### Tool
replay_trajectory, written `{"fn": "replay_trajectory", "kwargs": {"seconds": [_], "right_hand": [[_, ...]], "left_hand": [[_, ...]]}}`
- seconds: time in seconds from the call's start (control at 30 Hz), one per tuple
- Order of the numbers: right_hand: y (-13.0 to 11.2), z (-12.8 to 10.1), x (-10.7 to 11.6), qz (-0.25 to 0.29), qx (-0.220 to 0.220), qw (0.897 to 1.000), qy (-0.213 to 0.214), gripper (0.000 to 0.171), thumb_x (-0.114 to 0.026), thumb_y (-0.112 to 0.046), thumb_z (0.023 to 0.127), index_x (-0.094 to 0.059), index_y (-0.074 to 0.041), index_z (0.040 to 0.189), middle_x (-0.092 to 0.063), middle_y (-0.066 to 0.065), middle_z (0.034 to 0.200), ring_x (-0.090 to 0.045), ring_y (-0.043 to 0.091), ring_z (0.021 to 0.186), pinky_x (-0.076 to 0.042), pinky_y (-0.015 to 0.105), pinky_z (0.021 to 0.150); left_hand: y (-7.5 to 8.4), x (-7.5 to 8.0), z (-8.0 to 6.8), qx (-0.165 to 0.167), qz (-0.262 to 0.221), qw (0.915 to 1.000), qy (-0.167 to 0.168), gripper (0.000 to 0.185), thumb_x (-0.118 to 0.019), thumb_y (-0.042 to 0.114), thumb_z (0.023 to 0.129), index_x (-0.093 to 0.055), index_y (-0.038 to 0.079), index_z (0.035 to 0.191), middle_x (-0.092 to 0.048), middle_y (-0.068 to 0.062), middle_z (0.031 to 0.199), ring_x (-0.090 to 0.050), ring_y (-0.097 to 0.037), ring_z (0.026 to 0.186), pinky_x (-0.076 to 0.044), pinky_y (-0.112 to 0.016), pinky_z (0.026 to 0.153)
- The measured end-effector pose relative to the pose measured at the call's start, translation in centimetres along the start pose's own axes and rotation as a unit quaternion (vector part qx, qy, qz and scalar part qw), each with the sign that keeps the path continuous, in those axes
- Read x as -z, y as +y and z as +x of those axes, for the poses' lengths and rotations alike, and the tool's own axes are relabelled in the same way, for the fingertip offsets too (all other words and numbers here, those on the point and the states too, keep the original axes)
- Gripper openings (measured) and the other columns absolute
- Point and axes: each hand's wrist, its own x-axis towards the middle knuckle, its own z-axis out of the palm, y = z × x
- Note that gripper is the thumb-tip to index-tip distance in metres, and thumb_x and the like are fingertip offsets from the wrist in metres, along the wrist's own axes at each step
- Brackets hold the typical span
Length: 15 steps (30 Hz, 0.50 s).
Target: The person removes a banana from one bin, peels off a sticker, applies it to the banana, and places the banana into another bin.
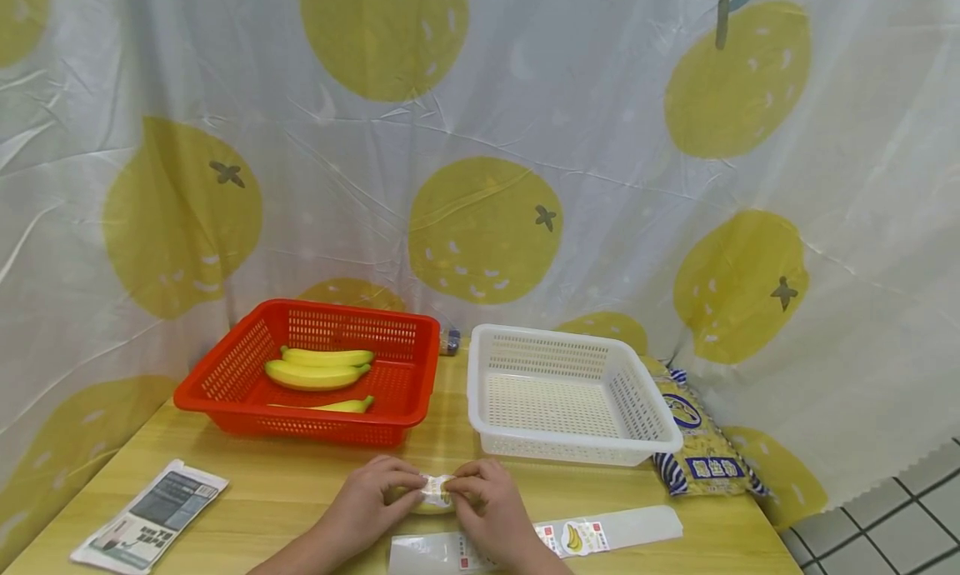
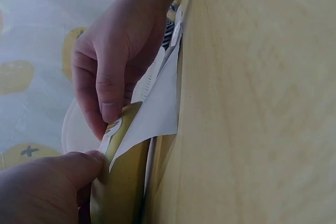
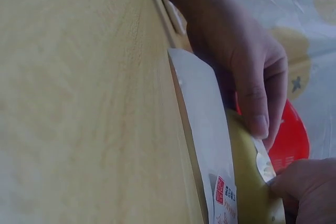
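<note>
A yellow banana (image 1: 431, 507) lies near the table's front edge between the two hands, its ends partly hidden by them. On its upper side is a white sticker (image 1: 436, 490) with a small banana picture. My left hand (image 1: 381, 498) pinches the sticker's left end between thumb and fingers, right at the banana. At the other end, my right hand (image 1: 491, 507) pinches the sticker the same way. Below the hands a white strip of sticker backing (image 1: 637, 527) carries more banana stickers (image 1: 576, 538); the right wrist partly covers it.
At back left stands a red basket (image 1: 307, 423) holding several bananas (image 1: 315, 377). A white basket (image 1: 573, 448) is to its right, with a yellow food packet (image 1: 701, 442) beside it. A flat printed packet (image 1: 153, 517) lies at front left. A lemon-patterned curtain (image 1: 337, 200) hangs behind.
</note>
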Motion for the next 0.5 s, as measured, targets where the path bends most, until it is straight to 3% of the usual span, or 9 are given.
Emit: {"fn": "replay_trajectory", "kwargs": {"seconds": [0.3,0.5], "right_hand": [[-0.09,-0.07,0.13,0.004,-0.019,1.000,-0.005,0.014,-0.079,0.000,0.084,-0.078,-0.010,0.095,-0.067,-0.004,0.102,-0.061,0.010,0.097,-0.053,0.022,0.080],[-0.16,-0.14,0.00,-0.003,-0.021,1.000,-0.007,0.014,-0.081,-0.005,0.084,-0.077,-0.014,0.095,-0.065,-0.004,0.103,-0.058,0.011,0.099,-0.052,0.022,0.081]], "left_hand": [[0.17,0.08,-0.10,0.050,0.016,0.9983,-0.024,0.019,-0.089,0.020,0.079,-0.081,0.022,0.097,-0.072,0.017,0.101,-0.066,-0.008,0.097,-0.058,-0.034,0.085],[0.39,0.15,-0.09,0.038,0.033,0.9978,-0.044,0.020,-0.087,0.022,0.082,-0.079,0.028,0.100,-0.071,0.015,0.107,-0.064,-0.009,0.102,-0.057,-0.040,0.089]]}}
